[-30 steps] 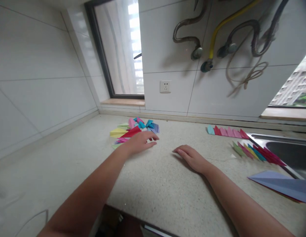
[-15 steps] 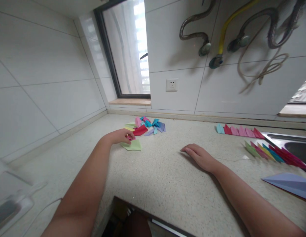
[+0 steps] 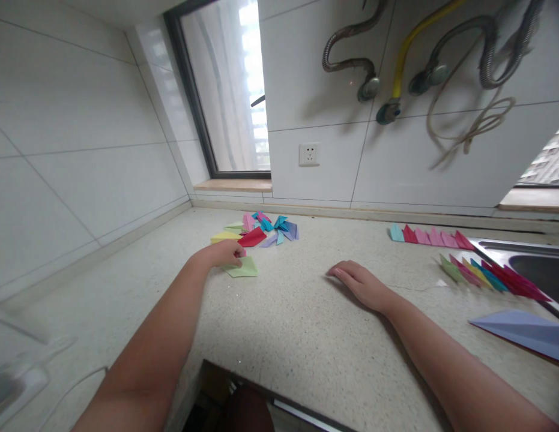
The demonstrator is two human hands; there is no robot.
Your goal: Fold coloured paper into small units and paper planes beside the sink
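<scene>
My left hand (image 3: 226,253) is at the left of the counter, fingers closed in a pinch on folded paper. Under its fingertips lies a light green folded paper piece (image 3: 245,268), and a bit of pink paper shows by the fingers; which one is gripped is partly hidden. Just behind are a red folded paper (image 3: 252,237), a yellow one (image 3: 224,237) and a loose heap of blue, pink and purple folded papers (image 3: 281,226). My right hand (image 3: 358,283) rests on the counter, fingers stretched out, holding nothing.
Two rows of folded paper pieces, one at the back (image 3: 430,237) and one nearer (image 3: 489,277), lie beside the steel sink (image 3: 490,247). A paper plane (image 3: 522,333) lies at the right. Hoses (image 3: 351,62) and a wall socket (image 3: 309,154) are on the tiled wall.
My left hand has moved slightly down over the light green paper, baring more of the yellow piece. The right hand stays where it was on the counter. The view has shifted a little.
</scene>
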